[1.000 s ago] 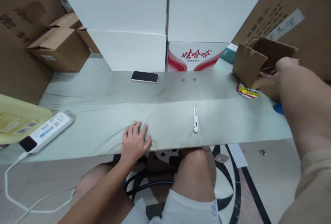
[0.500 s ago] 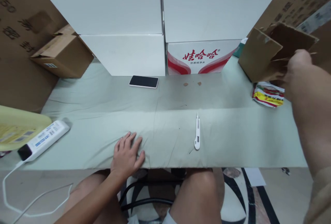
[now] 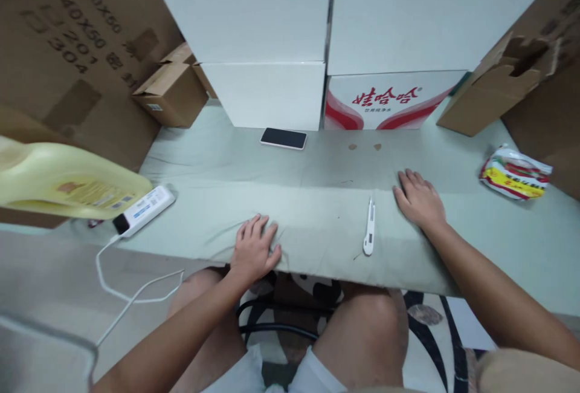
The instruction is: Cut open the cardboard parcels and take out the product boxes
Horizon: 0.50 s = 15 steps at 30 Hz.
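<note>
My left hand lies palm down near the front edge of the cloth-covered table, fingers spread and nothing in it. My right hand also rests flat on the cloth, further back, its fingers stretched out. Between the two, nearer the right, lies a white utility knife, its tip pointing away from me. Neither hand touches it. Behind them is a phone with a dark screen. Two small brown bits lie near the printed carton.
White cartons are stacked at the back, one with red print. Cardboard boxes flank them; an open-topped box stands right, behind a colourful packet. A yellow jug and a corded white block are left.
My right hand has come away from the open cardboard box and down onto the table. That box has shifted back and sits differently. The view has swung left; my left hand stays flat.
</note>
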Available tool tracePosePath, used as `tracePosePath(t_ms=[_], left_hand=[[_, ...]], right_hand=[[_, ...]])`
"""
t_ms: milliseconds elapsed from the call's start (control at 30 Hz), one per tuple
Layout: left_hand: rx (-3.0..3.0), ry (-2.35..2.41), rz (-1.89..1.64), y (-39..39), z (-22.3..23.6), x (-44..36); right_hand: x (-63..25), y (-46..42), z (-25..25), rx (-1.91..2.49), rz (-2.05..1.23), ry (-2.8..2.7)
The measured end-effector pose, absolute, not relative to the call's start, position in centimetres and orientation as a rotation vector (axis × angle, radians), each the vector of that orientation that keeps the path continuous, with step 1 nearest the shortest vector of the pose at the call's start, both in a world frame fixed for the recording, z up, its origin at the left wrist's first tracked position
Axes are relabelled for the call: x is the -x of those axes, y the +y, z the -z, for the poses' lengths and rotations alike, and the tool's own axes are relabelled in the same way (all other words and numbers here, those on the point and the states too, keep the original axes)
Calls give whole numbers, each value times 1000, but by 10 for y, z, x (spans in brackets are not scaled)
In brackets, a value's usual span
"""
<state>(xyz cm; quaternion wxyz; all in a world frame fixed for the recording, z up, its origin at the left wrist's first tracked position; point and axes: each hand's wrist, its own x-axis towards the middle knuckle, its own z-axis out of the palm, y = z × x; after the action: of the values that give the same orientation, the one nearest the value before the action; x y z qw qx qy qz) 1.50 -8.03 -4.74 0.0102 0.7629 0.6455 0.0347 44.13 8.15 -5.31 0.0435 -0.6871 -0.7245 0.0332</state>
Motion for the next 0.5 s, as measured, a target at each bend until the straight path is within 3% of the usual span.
tracePosePath(t_ms=[500], left_hand=[[-2079, 1935, -375, -88, 34, -28]], right_hand=[[-368, -64, 38, 2417, -218, -2182]])
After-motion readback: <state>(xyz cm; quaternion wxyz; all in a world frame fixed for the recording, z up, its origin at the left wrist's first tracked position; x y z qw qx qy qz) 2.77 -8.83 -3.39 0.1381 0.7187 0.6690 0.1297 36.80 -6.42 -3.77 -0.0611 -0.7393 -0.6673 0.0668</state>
